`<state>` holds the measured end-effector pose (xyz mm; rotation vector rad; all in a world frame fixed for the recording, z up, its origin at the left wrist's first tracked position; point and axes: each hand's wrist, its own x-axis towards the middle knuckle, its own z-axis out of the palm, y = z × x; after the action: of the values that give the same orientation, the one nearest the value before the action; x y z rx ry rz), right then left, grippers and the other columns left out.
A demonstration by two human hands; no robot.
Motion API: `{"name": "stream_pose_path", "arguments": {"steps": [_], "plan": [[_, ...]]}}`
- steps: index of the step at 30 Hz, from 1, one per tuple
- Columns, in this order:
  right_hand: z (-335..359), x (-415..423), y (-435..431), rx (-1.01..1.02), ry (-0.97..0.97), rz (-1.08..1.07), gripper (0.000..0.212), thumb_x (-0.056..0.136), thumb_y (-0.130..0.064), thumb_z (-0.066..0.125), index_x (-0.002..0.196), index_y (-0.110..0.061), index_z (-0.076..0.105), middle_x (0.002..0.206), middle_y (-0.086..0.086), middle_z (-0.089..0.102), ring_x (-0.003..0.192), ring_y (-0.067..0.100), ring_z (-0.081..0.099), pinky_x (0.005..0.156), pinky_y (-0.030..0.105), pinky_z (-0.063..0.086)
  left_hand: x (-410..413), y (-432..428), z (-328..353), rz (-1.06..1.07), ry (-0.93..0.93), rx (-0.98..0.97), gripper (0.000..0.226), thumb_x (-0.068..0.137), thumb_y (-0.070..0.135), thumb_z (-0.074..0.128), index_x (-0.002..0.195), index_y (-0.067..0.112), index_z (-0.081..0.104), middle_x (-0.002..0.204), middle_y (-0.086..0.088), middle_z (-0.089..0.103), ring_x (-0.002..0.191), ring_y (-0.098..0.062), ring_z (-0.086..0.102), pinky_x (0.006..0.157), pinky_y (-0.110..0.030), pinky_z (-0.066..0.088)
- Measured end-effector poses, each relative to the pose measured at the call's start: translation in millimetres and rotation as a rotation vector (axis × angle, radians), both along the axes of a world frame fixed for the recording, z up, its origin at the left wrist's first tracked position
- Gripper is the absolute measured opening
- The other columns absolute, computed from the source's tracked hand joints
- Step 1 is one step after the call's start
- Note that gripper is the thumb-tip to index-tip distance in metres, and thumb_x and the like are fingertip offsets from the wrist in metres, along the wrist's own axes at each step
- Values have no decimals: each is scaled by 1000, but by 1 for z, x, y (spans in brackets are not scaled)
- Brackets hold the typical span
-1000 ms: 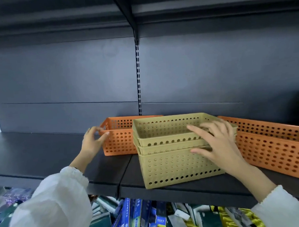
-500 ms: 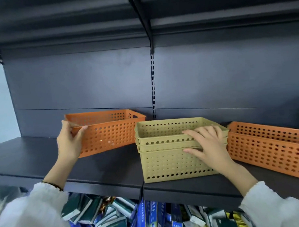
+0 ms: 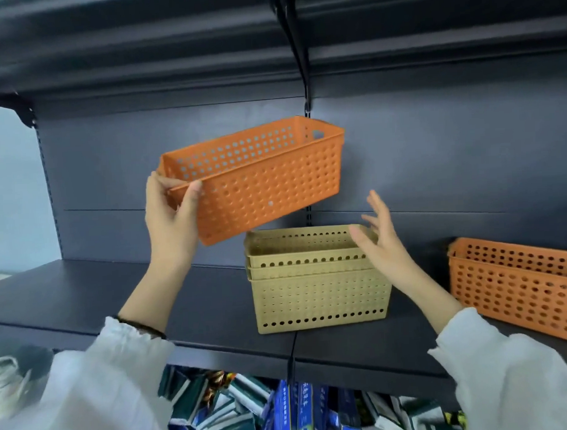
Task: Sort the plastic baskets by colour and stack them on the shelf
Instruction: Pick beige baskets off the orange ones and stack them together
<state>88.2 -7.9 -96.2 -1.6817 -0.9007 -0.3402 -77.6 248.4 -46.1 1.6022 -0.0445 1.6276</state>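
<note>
Held aloft above a dark metal shelf (image 3: 84, 298): a long orange perforated plastic basket (image 3: 258, 180), tilted with its far end higher, clear of the shelf surface. Gripped at its near short end by the left hand (image 3: 171, 216), thumb over the rim and fingers wrapped behind the end wall. Directly below and slightly right of it, a nested stack of tan perforated plastic baskets (image 3: 318, 288), standing upright near the shelf's front edge. Just beside the stack's right rim, raised in the air with fingers spread and holding nothing, the right hand (image 3: 382, 239). Well apart to the right, resting on the same shelf, a second orange perforated plastic basket (image 3: 519, 282), partly cut off by the frame edge. White sleeves (image 3: 98, 392) on both arms. On the level beneath, a jumble of blue and green boxed goods (image 3: 284, 413).
</note>
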Motion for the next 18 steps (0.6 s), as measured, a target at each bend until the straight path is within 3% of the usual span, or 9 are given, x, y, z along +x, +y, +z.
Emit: {"name": "stream_pose_path", "arguments": {"steps": [3,6,8,11,12,15,18], "plan": [[16,-4,-17,116,55,20,96,77,-56,53,150,-32,-4,159,-10,13,136,2,29,109,27,27,14,-26,-1,-181,59,10,24,94,15,59,81,26,42,94,-12,51,83,16,51,80,-8,38],[19,-2,-41,186,59,18,79,88,-41,56,150,-27,10,138,-17,42,112,-21,46,90,6,41,28,-56,-6,-320,122,1,22,95,10,58,82,22,44,93,-7,54,82,19,54,78,-6,40],[17,2,-62,229,49,-35,67,93,-31,55,148,-25,17,127,-20,47,98,-28,48,76,-2,40,41,-73,-9,-383,144,-17,19,94,15,59,83,24,46,95,-1,55,85,7,57,82,-21,44],[9,9,-103,260,-4,-120,61,95,-23,53,147,-23,22,130,-17,49,109,-21,48,85,2,40,62,-104,-11,-432,161,-58,13,89,34,62,84,35,51,95,-1,55,83,-20,54,71,-50,46],[7,11,-118,269,-21,-146,59,95,-21,54,147,-22,25,131,-15,51,113,-15,50,90,6,41,71,-117,-11,-451,158,-67,11,89,36,62,86,37,52,94,-2,54,82,-20,53,70,-50,46],[-1,21,-167,292,-65,-253,57,94,-19,56,146,-18,31,130,-15,54,117,-7,52,92,10,41,99,-163,-11,-570,145,-81,8,94,31,58,96,34,50,95,4,53,79,-5,52,74,-27,44],[-11,32,-220,284,-87,-361,59,93,-27,58,146,-23,32,135,-12,54,121,-4,50,99,14,40,136,-215,-12,-665,166,-118,16,96,29,55,111,29,49,112,5,56,93,-4,55,82,-23,43]]}}
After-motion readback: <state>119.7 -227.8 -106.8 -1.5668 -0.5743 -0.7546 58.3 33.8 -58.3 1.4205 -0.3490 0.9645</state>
